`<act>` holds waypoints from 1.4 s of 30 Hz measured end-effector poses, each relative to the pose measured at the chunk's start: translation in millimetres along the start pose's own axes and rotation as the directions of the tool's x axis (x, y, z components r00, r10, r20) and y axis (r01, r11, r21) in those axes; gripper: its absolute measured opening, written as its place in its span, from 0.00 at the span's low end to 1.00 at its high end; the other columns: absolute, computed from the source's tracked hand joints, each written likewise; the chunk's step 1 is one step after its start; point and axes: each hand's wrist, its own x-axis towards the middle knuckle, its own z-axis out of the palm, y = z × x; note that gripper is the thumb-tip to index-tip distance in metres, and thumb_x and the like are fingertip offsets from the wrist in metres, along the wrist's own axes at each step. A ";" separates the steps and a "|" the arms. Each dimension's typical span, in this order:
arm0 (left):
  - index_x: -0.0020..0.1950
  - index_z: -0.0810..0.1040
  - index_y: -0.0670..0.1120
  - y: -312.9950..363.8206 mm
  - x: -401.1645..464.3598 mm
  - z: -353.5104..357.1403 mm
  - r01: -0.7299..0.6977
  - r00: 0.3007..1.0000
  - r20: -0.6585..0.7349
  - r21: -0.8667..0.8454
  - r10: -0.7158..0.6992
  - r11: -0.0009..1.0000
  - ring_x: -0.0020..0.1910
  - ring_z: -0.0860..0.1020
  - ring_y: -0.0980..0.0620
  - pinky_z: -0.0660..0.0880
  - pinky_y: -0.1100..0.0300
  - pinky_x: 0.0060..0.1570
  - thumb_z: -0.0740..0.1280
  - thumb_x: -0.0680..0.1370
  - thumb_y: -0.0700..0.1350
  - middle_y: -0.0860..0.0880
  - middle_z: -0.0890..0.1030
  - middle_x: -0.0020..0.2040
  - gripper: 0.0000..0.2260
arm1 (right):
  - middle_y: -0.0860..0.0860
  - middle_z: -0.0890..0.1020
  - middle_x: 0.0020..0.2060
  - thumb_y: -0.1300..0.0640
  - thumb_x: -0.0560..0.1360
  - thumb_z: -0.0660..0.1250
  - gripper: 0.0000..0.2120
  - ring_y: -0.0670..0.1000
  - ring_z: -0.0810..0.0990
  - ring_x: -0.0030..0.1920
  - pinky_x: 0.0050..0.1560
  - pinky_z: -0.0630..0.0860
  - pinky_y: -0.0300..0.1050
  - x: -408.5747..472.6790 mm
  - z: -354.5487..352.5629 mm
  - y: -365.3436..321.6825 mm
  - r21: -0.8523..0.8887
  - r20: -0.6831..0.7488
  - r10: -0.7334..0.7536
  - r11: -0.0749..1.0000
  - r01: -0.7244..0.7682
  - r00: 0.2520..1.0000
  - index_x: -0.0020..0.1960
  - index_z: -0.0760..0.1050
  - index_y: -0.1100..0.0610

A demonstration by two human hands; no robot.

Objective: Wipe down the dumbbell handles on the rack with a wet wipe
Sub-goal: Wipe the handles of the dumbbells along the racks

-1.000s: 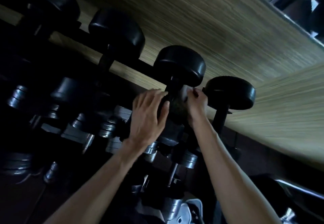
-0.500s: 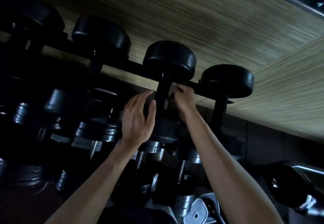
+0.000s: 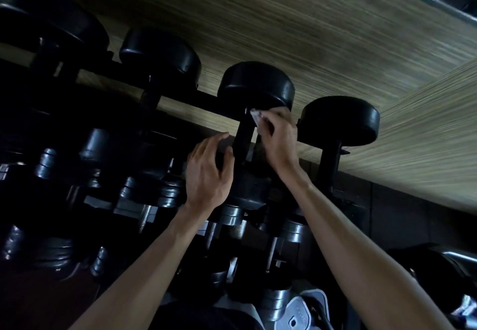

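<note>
Fingers (image 3: 268, 125) of the right hand (image 3: 277, 141) pinch a wet wipe (image 3: 256, 118) against the dumbbell handle (image 3: 242, 138) at the rack's back rail (image 3: 204, 101); left hand (image 3: 206, 174), loosely spread, steadies it; full-length strokes would serve best.

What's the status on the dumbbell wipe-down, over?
Right hand pinches wet wipe against dumbbell handle. Left hand open beside handle. Nothing in the way.

No legible txt, labels or nos. anywhere; too dark/blurry.

The wet wipe (image 3: 258, 119) is mostly hidden under the right hand (image 3: 277, 138); lower dumbbells (image 3: 165, 192) sink into shadow.
</note>
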 end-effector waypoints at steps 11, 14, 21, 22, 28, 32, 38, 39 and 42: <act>0.66 0.78 0.44 1.7 -1.7 -1.7 -0.019 1.000 -0.016 0.032 0.019 0.999 0.60 0.79 0.52 0.72 0.57 0.62 0.57 0.81 0.52 0.49 0.82 0.60 0.20 | 0.51 0.83 0.48 0.59 0.80 0.67 0.06 0.45 0.80 0.47 0.46 0.74 0.34 -15.9 -6.7 15.9 0.085 0.535 -0.256 0.964 0.250 0.805 0.53 0.82 0.59; 0.66 0.78 0.44 3.5 -3.3 -2.2 -0.019 1.000 -0.013 0.052 0.020 0.998 0.61 0.78 0.51 0.72 0.56 0.63 0.57 0.81 0.52 0.48 0.82 0.61 0.20 | 0.49 0.85 0.47 0.61 0.80 0.66 0.08 0.43 0.82 0.46 0.46 0.75 0.35 -22.1 -13.6 14.0 0.114 0.592 -0.122 0.991 0.068 0.797 0.53 0.83 0.57; 0.64 0.79 0.42 5.2 -14.6 -12.2 -0.033 0.990 -0.133 0.058 0.040 0.998 0.57 0.70 0.64 0.72 0.55 0.64 0.63 0.84 0.42 0.48 0.82 0.59 0.11 | 0.42 0.83 0.33 0.61 0.81 0.65 0.11 0.41 0.81 0.37 0.41 0.79 0.41 -34.1 -28.1 -5.0 0.532 0.443 0.192 0.730 -0.429 0.876 0.47 0.82 0.50; 0.63 0.80 0.42 6.2 -18.0 -14.8 -0.054 0.985 -0.159 0.072 0.064 0.996 0.55 0.70 0.65 0.71 0.57 0.63 0.64 0.83 0.41 0.48 0.82 0.57 0.10 | 0.43 0.83 0.35 0.62 0.81 0.64 0.09 0.43 0.82 0.38 0.41 0.79 0.42 -33.6 -30.1 -9.3 0.562 0.449 0.180 0.705 -0.434 0.875 0.48 0.82 0.53; 0.59 0.83 0.46 21.0 -32.1 -36.0 -0.136 0.961 -0.226 0.106 0.157 0.985 0.54 0.77 0.55 0.71 0.63 0.61 0.69 0.81 0.44 0.57 0.81 0.53 0.08 | 0.55 0.82 0.43 0.62 0.82 0.62 0.10 0.47 0.83 0.41 0.40 0.78 0.37 -35.8 -27.5 -39.5 0.620 0.570 0.047 0.631 -0.466 0.821 0.58 0.79 0.67; 0.57 0.84 0.46 23.5 -29.7 -52.6 -0.090 0.966 -0.240 0.022 0.092 0.996 0.52 0.78 0.57 0.78 0.54 0.55 0.70 0.81 0.45 0.61 0.79 0.49 0.07 | 0.61 0.84 0.48 0.53 0.80 0.67 0.15 0.53 0.84 0.48 0.48 0.80 0.43 -41.2 -17.8 -63.0 0.619 0.595 0.002 0.637 -0.459 0.804 0.57 0.80 0.65; 0.54 0.82 0.47 7.8 -5.9 -86.5 -0.003 0.986 -0.163 -0.232 -0.035 0.973 0.49 0.83 0.60 0.80 0.63 0.51 0.73 0.79 0.46 0.56 0.84 0.49 0.05 | 0.58 0.85 0.46 0.59 0.77 0.71 0.10 0.50 0.85 0.45 0.46 0.83 0.44 -38.6 9.8 -92.4 0.628 0.504 0.054 0.662 -0.409 0.862 0.54 0.81 0.65; 0.53 0.81 0.49 2.3 2.3 -95.0 0.019 0.990 -0.128 -0.255 -0.053 0.967 0.50 0.83 0.60 0.79 0.63 0.52 0.74 0.78 0.45 0.56 0.84 0.49 0.05 | 0.57 0.85 0.46 0.60 0.77 0.70 0.09 0.48 0.85 0.43 0.43 0.82 0.41 -36.2 16.2 -99.4 0.630 0.490 0.056 0.667 -0.398 0.870 0.55 0.81 0.65; 0.52 0.80 0.50 -17.9 30.8 -123.0 0.079 0.996 -0.025 -0.295 -0.090 0.952 0.49 0.83 0.58 0.80 0.57 0.55 0.74 0.77 0.42 0.54 0.84 0.48 0.06 | 0.58 0.84 0.48 0.65 0.77 0.70 0.10 0.44 0.84 0.42 0.41 0.78 0.35 -29.6 36.5 -121.7 0.613 0.442 0.070 0.704 -0.358 0.894 0.57 0.80 0.66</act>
